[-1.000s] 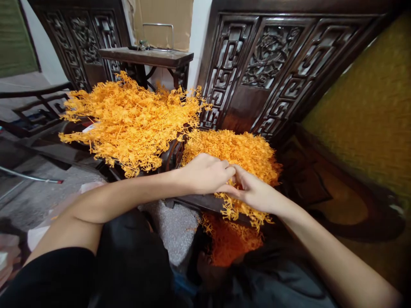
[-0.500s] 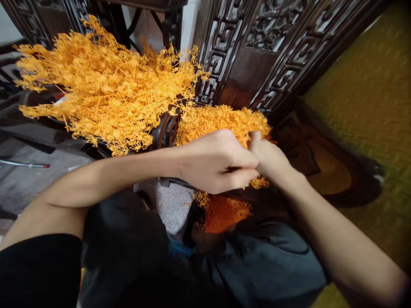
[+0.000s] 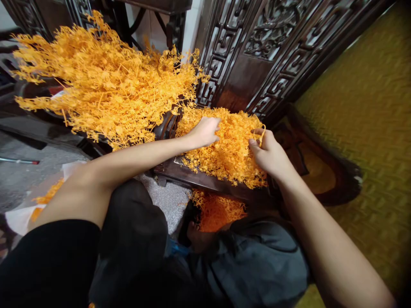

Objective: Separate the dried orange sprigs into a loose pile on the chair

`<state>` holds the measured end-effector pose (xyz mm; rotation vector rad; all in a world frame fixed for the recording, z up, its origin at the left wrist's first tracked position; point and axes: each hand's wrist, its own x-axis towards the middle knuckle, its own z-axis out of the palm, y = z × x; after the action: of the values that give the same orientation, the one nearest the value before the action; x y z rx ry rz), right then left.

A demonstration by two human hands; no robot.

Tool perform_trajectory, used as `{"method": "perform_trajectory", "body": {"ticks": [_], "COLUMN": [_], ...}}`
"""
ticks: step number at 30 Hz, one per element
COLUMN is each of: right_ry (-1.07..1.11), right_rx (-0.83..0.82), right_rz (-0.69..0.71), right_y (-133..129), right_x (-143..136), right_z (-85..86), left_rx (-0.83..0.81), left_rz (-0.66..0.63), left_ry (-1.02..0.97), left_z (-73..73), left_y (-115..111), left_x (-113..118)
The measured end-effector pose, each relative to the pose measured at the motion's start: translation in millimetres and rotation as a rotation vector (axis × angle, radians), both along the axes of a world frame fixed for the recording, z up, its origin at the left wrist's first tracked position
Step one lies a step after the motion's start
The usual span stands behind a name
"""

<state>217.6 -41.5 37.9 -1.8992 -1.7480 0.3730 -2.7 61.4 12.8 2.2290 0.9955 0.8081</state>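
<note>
A low, dense pile of small orange plastic-looking sprigs (image 3: 231, 149) covers a dark wooden seat. Over the left part of this pile is my left hand (image 3: 205, 131), its thumb and forefinger apart and partly curled, with no piece visible between them. At the pile's right edge my right hand (image 3: 269, 152) pinches a thin orange sprig (image 3: 263, 133), whose curved stem rises above the fingers. A large bushy bundle of branching orange stems (image 3: 112, 85) spreads out at the upper left, beyond my left forearm.
Carved dark wood panels (image 3: 247, 77) stand behind the pile. More orange pieces (image 3: 221, 211) lie below the seat edge (image 3: 205, 182), by my legs. White sheeting (image 3: 19, 218) with orange bits is on the floor at left. A yellow-green woven surface (image 3: 362, 128) fills the right side.
My hands were together over the pile and are now apart. The left hand has moved left and back to the pile; the right shows a thin orange sprig in its fingers.
</note>
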Motion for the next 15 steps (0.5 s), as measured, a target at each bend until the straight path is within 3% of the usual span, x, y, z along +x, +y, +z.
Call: {"method": "perform_trajectory", "body": {"ticks": [3,5,8,10,15], "right_ry": [0.181,0.348,0.526,0.566,0.563], "right_rx": [-0.051,-0.115,-0.243,-0.367,-0.622], "right_rz": [0.004,0.072,0.296,0.46,0.754], "right_y": [-1.2,-5.6,-14.3,-19.1,-23.9], "right_x": [-5.9,-14.9,-28.7,-34.3,-39.0], "right_z": [1.4,6.3,13.9,16.8,19.1], "left_rx": [0.235,0.45,0.672,0.76,0.835], "left_rz": [-0.033,-0.168,-0.402,-0.467,-0.477], "left_ry": [-0.047,-0.032,0.107,0.186,0.289], "left_z": [12.8,24.5,38.9,43.6,42.6], "left_y": [-3.7,-15.3,-38.1,-49.5,-60.0], "left_x": [-1.9,-6.1,-14.5,-21.4,-40.2]}}
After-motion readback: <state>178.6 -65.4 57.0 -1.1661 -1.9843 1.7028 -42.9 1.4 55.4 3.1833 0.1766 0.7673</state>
